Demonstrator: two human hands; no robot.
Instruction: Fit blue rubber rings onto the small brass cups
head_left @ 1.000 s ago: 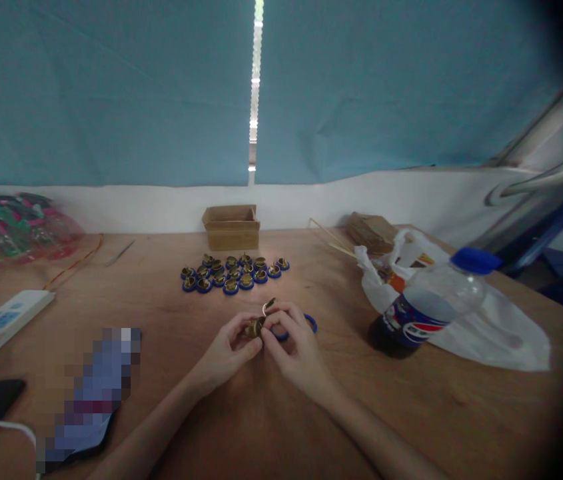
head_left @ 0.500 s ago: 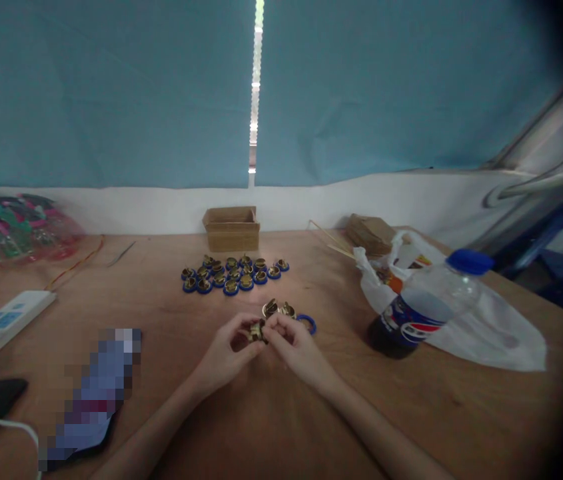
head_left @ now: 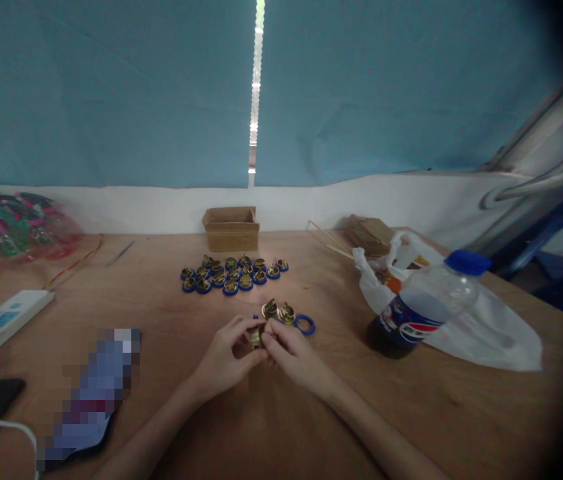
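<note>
Between my two hands, low over the table's middle, is a small brass-coloured round metal part (head_left: 256, 337). My left hand (head_left: 227, 353) is closed on its left side, thumb and fingers curled about it. Fingers of my right hand (head_left: 288, 348) pinch it from the right and cover part of it. Just beyond my fingertips lie two similar gold metal parts (head_left: 286, 313) and a blue ring (head_left: 305, 325). Farther back sits a cluster of blue-rimmed gold metal pieces (head_left: 231, 287), several in loose rows.
Behind the cluster stands an open cardboard box (head_left: 232, 235). On the right are a cola bottle (head_left: 414, 320), a white plastic bag (head_left: 501, 333) and a brown carton (head_left: 368, 233). A power strip (head_left: 8, 327), a phone (head_left: 94, 397) and plastic-wrapped items (head_left: 21, 227) occupy the left.
My hands have drawn slightly down and turned the metal part a little between the fingers. The gold parts and blue ring beyond are now less covered.
</note>
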